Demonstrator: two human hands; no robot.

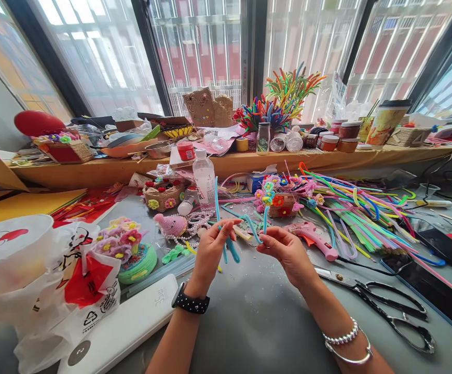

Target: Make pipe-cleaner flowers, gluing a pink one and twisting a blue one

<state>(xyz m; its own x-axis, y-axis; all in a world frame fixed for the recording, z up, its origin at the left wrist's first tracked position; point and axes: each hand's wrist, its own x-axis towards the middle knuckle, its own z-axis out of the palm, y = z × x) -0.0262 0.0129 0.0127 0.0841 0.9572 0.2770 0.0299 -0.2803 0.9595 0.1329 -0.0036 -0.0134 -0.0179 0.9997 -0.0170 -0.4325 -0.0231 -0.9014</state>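
My left hand (pixel 218 244) is closed on light blue pipe cleaners (pixel 232 251), one length standing straight up and a folded end sticking out below the fingers. My right hand (pixel 284 252) pinches a bent light blue pipe cleaner (pixel 252 228), zigzagging toward the left hand. Another blue stretch rises from the right fingertips to small teal and yellow flowers (pixel 268 191); whether these are held or stand behind, I cannot tell. Beyond the right hand lies a pink glue gun (pixel 314 240). Black-handled scissors (pixel 381 301) rest beside the right forearm.
Many coloured pipe cleaners (pixel 358 218) spread at the right, near a dark tablet (pixel 439 291). Flower baskets (pixel 165 195) and a clear bottle (pixel 204 179) stand behind. Left are a white plastic bag (pixel 66 306), a white power bank (pixel 132 327) and a green flower pot (pixel 138 264).
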